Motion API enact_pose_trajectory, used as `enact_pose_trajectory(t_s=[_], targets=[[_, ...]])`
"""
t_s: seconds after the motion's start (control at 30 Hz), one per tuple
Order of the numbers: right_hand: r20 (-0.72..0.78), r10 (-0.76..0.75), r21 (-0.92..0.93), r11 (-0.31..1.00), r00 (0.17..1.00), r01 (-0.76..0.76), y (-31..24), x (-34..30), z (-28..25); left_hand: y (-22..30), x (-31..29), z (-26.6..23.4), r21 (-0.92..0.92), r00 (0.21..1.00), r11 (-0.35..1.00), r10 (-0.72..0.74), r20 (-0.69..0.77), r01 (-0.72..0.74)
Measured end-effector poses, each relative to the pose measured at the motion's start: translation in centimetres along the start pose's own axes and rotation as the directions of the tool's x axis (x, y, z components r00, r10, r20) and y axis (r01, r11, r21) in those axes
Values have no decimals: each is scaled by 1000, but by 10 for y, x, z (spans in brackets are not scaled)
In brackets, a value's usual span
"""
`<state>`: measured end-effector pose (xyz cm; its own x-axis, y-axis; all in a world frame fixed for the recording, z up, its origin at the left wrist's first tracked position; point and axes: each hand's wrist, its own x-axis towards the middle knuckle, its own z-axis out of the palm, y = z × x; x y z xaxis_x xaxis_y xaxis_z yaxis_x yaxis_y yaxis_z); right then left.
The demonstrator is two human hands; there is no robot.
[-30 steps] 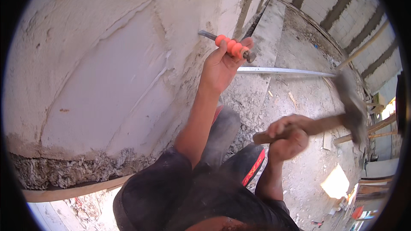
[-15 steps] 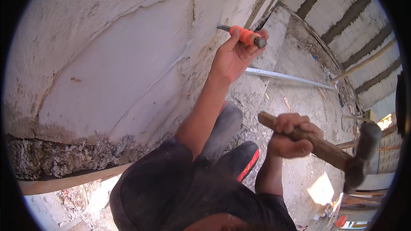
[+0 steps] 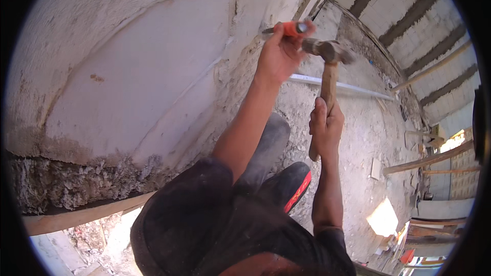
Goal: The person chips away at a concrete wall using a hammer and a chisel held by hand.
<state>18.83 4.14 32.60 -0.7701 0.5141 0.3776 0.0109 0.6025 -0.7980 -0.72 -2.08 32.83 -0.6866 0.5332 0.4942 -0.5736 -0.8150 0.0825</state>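
My left hand (image 3: 280, 53) is closed round the orange grip of a chisel (image 3: 293, 29), held out at the plastered wall (image 3: 153, 66). The chisel's dark blade points left, its tip close to or against the rough wall edge; I cannot tell whether it touches. Its metal striking end faces right. My right hand (image 3: 327, 122) grips the wooden handle of a hammer (image 3: 329, 79), held upright. The hammer's metal head is a little right of and below the chisel's striking end, apart from it and slightly blurred.
A long pale metal bar (image 3: 342, 86) lies on the dusty floor (image 3: 358, 138) beyond my hands. Rubble is strewn along the wall's foot by my knees. Wooden poles (image 3: 429, 158) stand at the right. A wooden plank (image 3: 92, 214) runs beneath the broken wall edge at lower left.
My right hand has swung the hammer from the lower right up and left, bringing its head near the chisel. My left hand and the chisel have shifted and tilted slightly.
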Motion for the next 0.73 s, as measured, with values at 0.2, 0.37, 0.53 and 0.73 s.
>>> enact_pose_trajectory(t_s=[0.2,0.37,0.53,0.73], targets=[[-316,-234,324,885,920,336,-24,-36,-7,-6,-14,-32,50,992,996,-71,-106,76],[-567,-184,257,886,803,385,-15,-26,-24,-36,-60,-30,318,936,881,-337,-100,351],[-379,285,330,930,880,-159,61,-68,-49,-47,-66,-55,627,762,471,-553,-337,620],[-197,730,428,665,654,-612,152,-118,-33,-41,-37,-125,762,499,-456,-577,-646,459]])
